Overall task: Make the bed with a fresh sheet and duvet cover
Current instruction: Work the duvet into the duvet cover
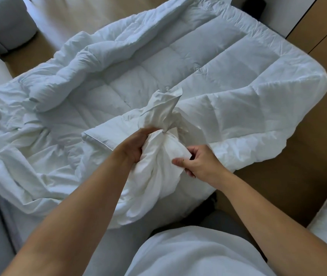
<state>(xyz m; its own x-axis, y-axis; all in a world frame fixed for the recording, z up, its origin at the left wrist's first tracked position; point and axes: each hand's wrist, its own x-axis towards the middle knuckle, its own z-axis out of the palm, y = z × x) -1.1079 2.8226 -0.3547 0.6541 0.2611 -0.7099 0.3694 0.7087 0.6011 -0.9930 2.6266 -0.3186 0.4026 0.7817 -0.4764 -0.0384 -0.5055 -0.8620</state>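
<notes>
- Right hand pinches the duvet cover; left hand is fisted round its bunched neck
- Judged best: keep the cover gathered over the duvet corner, then work it down evenly
- The quilted white duvet sprawls rumpled across the wooden floor beyond, one edge rolled

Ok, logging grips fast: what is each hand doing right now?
Left hand: closed, gripping the bunched duvet cover.
Right hand: closed, pinching the same duvet cover lower down.
</notes>
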